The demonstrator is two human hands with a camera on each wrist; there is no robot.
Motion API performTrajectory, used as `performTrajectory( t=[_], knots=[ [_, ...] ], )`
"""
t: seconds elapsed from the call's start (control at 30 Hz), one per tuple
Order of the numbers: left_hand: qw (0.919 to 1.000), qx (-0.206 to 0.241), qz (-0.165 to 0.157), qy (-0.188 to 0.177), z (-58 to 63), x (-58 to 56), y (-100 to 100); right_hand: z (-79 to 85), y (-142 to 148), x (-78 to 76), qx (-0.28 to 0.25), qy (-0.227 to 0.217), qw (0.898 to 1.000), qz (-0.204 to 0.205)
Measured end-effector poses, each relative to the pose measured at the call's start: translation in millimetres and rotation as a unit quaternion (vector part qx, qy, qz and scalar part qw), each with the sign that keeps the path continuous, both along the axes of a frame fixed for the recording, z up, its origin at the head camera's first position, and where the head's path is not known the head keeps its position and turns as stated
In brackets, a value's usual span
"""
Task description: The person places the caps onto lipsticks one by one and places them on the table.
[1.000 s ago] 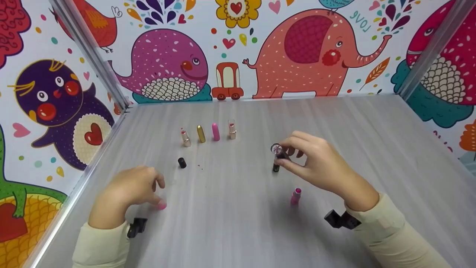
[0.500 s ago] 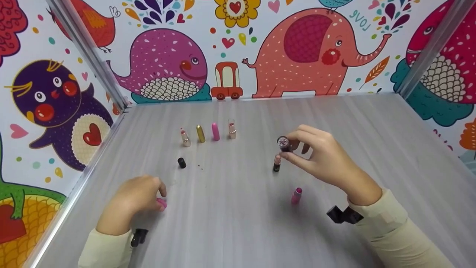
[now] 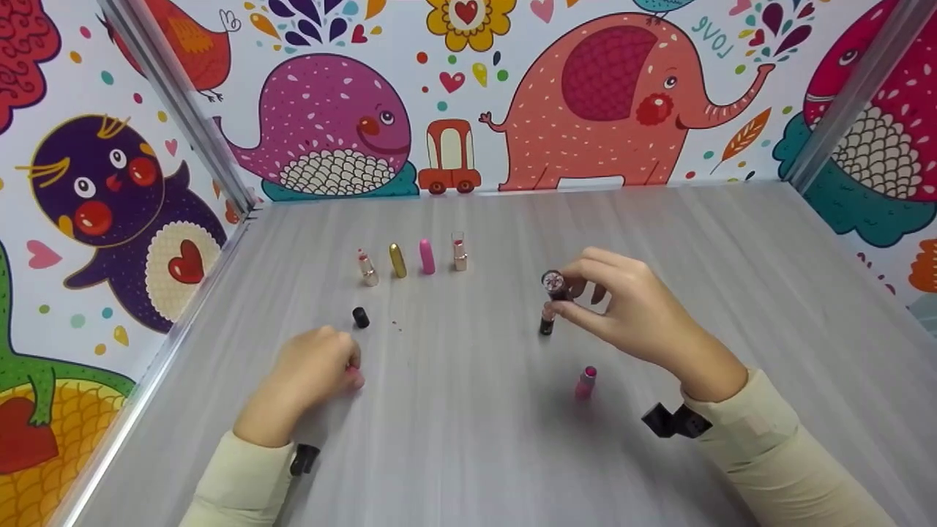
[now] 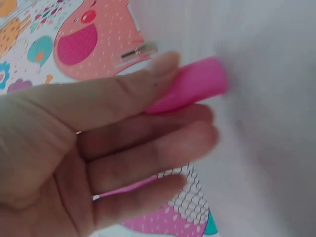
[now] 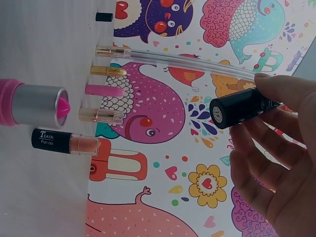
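My left hand [image 3: 315, 377] pinches a pink lipstick cap [image 4: 200, 84] between thumb and fingers, low over the table. My right hand [image 3: 633, 315] grips a black lipstick tube [image 5: 234, 108], its patterned round end facing up in the head view and a round label on its lower end. Just below that tube stands a black-based lipstick [image 5: 59, 141] with a peach upper part. Nearer to me, an uncapped pink lipstick [image 3: 586, 382] stands upright, its bright pink tip showing. A small black cap [image 3: 360, 317] stands beyond my left hand.
At the back left is a row: a rose-gold lipstick [image 3: 367, 268], a gold tube [image 3: 397, 260], a pink tube [image 3: 427, 256] and a clear-capped lipstick [image 3: 459, 252]. Printed panels [image 3: 468, 95] enclose the grey table [image 3: 454, 439]. Small crumbs lie near the black cap.
My left hand has moved right and away from me with the pink cap. My right hand has raised the black tube slightly, uncovering the peach-topped lipstick below it.
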State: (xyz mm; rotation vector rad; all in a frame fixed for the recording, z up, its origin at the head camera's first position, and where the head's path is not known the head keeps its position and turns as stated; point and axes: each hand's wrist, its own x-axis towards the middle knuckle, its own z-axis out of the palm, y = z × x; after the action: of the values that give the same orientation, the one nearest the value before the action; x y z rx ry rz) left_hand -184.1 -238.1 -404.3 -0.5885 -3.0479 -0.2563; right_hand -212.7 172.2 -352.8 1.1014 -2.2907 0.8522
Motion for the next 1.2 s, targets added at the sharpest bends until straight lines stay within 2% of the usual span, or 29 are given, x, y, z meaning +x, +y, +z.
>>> performTrajectory(
  t=[0.3,0.53,0.67,0.87,1.07,1.2],
  knots=[
    [0.9992,-0.034,0.017,0.013,0.4,-26.5,24,-1.7,-7,-5.6,-0.002,0.001,1.000,0.005],
    [0.9979,-0.049,0.023,0.036,-0.6,-29.7,31,-2.1,-7,-20.5,-0.001,0.000,1.000,-0.003],
    [0.9978,-0.050,0.026,0.034,-3.8,-28.2,34,-2.0,-7,-35.2,-0.015,-0.027,0.999,-0.012],
    [0.9976,-0.048,0.009,0.049,-4.8,-28.4,37,-3.7,-9,-63.2,-0.019,-0.072,0.997,-0.023],
    [0.9981,-0.031,-0.001,0.052,-2.5,-30.9,36,-3.1,-18,-95.7,0.008,-0.122,0.992,-0.015],
    [0.9981,-0.031,-0.002,0.054,-3.2,-31.6,35,-7.8,-25,-115.8,0.045,-0.154,0.987,-0.013]
  ],
)
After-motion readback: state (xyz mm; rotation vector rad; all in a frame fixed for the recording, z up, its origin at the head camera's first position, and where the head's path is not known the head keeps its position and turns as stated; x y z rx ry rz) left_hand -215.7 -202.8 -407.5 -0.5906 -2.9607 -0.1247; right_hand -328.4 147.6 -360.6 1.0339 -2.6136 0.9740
